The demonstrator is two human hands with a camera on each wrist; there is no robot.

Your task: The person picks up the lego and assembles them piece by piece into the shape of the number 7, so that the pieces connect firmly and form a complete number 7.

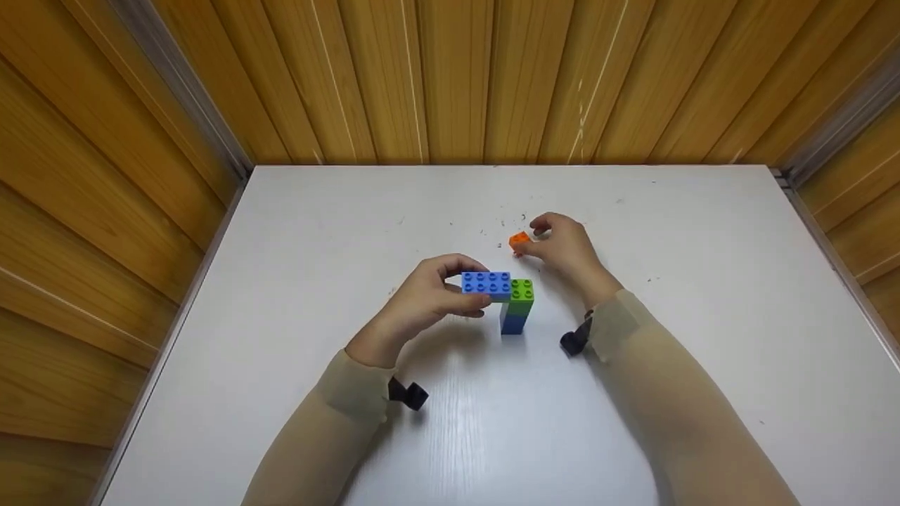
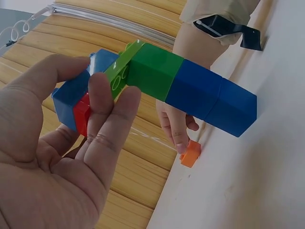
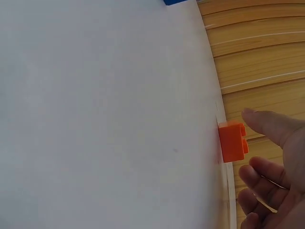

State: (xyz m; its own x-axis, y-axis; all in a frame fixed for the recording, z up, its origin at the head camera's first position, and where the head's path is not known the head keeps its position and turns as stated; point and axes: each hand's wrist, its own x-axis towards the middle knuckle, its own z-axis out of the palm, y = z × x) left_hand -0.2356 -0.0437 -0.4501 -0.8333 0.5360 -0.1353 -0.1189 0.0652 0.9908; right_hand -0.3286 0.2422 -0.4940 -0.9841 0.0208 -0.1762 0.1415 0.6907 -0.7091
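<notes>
My left hand (image 1: 430, 292) grips a built assembly of toy building bricks by its blue eight-stud brick (image 1: 485, 282). A red brick (image 2: 82, 116) shows under that blue one, beside a light green brick (image 2: 123, 67). From the light green piece a column runs down: a green brick (image 2: 155, 71), then blue bricks (image 2: 194, 89). Whether the column's foot touches the table cannot be told. My right hand (image 1: 568, 246) is at a small orange brick (image 3: 232, 143) on the table, its thumb close to the studs and its fingers spread apart; contact is unclear.
The white table (image 1: 703, 281) carries small dark specks around the orange brick. Wooden slatted panels (image 1: 457, 84) stand behind it and along both sides. A black wrist mount (image 1: 409, 395) sits on each sleeve.
</notes>
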